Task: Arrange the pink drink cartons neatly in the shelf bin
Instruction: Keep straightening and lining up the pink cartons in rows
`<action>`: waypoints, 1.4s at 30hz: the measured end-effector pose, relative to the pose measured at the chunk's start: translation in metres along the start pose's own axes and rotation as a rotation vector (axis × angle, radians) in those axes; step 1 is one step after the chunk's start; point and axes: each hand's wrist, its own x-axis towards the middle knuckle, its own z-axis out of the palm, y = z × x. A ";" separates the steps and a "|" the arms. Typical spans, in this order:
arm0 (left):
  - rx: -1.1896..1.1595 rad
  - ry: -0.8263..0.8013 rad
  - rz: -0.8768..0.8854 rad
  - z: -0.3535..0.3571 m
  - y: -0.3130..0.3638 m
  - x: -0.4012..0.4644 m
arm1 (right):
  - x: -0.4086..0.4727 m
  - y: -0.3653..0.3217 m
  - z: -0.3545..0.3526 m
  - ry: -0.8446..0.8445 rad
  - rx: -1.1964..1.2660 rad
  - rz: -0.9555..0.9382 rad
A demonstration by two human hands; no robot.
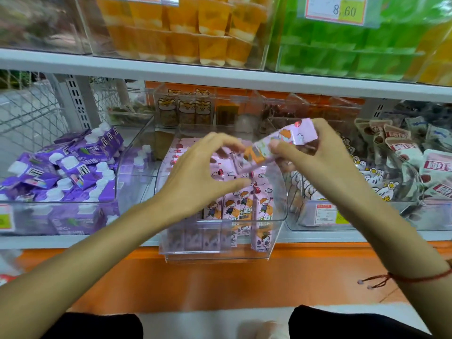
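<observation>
The right hand (325, 152) grips a small pink drink carton printed with a cartoon child (281, 145), thumb on its near face and fingers curled behind it, holding it tilted with its far end raised, above the clear plastic shelf bin (276, 192). The left hand (203, 172) hovers over the same bin with its fingers and thumb curved apart in a loose arc; its fingertips come close to the lower end of the held carton, though whether they touch it cannot be told. A thin red string bracelet (415, 278) circles the right wrist. Inside the bin, a row of matching pink cartons (241, 206) stands upright against the front wall, and more pink cartons (227, 170) lie loosely behind them under the hands. Left of the bin sits another clear bin heaped with purple cartons with white caps (66, 167). Right of the bin, a clear bin holds white and brown snack packets (401, 152). Above the bin, on the upper shelf, are clear boxes of orange cups (186, 33) and green cups (342, 45), the latter behind a price tag reading 8,60 (336, 9).
</observation>
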 end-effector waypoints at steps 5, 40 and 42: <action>0.160 -0.329 -0.070 0.001 -0.024 -0.009 | 0.007 -0.001 -0.025 -0.182 -0.147 -0.046; 0.373 -0.320 -0.341 0.060 -0.077 0.137 | -0.012 0.066 0.002 -0.081 -0.253 -0.029; 0.443 -0.296 -0.345 0.071 -0.085 0.148 | -0.010 0.069 0.001 -0.099 -0.204 -0.002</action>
